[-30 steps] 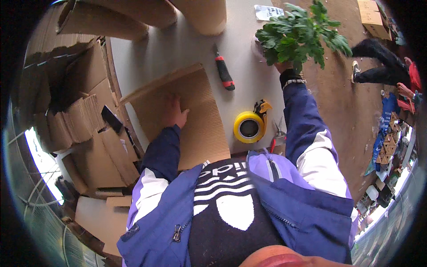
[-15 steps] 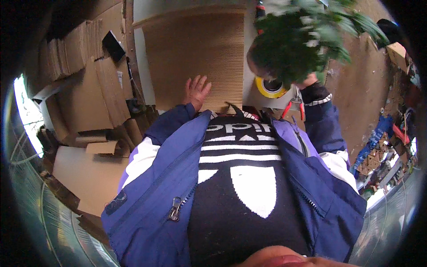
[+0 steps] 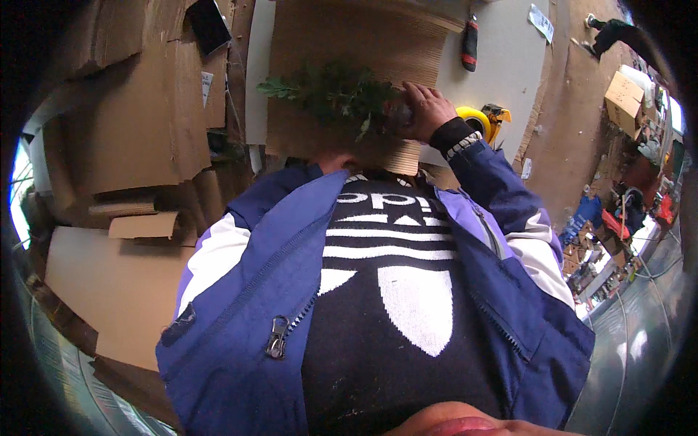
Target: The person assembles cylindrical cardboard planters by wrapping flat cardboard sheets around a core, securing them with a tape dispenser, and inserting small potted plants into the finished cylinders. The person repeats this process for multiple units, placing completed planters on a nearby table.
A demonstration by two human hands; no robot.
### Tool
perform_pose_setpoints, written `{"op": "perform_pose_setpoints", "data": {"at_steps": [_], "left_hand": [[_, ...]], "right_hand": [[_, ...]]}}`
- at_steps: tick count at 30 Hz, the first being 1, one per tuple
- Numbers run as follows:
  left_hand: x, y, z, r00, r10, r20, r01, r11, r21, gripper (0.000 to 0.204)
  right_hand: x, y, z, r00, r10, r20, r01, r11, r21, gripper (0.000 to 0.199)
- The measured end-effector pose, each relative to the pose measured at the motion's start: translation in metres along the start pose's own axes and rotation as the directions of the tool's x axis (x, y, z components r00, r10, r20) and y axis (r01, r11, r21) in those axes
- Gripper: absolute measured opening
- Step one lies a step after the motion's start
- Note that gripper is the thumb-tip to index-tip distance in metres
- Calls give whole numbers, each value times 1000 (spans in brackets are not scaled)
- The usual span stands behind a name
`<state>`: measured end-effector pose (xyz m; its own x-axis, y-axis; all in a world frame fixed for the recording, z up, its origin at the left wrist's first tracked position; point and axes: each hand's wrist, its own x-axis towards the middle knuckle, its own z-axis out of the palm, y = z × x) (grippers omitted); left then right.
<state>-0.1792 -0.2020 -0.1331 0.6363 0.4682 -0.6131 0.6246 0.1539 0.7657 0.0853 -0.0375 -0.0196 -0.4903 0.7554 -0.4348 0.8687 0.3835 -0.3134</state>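
Observation:
A bunch of leafy green stems (image 3: 338,98) lies sideways over a ribbed brown cardboard sheet (image 3: 356,36), blurred by motion. My right hand (image 3: 429,112) is closed around the right end of the bunch, with its leaves pointing left. My left hand (image 3: 336,161) shows only in part below the leaves, near the sheet's front edge; its fingers are hidden. Just right of my right hand sits a yellow roll of tape (image 3: 474,120).
A tool with a red and black handle (image 3: 470,47) lies on the white board (image 3: 502,73). Stacked cardboard (image 3: 131,123) fills the left side, with a dark phone-like slab (image 3: 208,26) on it. A cardboard box (image 3: 624,102) and clutter stand at right; someone's foot (image 3: 585,47) shows beyond.
My right hand has brought the green bunch from the upper right to the left, over the cardboard sheet. My left hand, spread on the sheet before, is now mostly hidden. The view has shifted.

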Motion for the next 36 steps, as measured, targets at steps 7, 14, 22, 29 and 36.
{"op": "perform_pose_setpoints", "data": {"at_steps": [7, 14, 22, 29, 36], "left_hand": [[4, -6, 32, 999, 25, -27, -36, 761, -648, 45], [35, 43, 79, 981, -104, -164, -181, -178, -967, 42], [64, 32, 89, 728, -87, -680, -120, 961, -251, 42], [80, 12, 84, 729, -545, -414, -597, -211, -774, 30], [79, 46, 84, 717, -503, -483, -623, -151, -767, 48]], "right_hand": [[-1, 0, 14, 990, 68, 127, -72, 997, 24, 105], [15, 15, 16, 991, -75, 113, 63, 992, 105, 98], [-10, 15, 11, 991, -81, 108, 74, 995, 71, 100], [-39, 11, 15, 997, -28, 78, 27, 1000, 13, 98], [-45, 7, 21, 995, 0, 95, 1, 1000, -3, 102]]}}
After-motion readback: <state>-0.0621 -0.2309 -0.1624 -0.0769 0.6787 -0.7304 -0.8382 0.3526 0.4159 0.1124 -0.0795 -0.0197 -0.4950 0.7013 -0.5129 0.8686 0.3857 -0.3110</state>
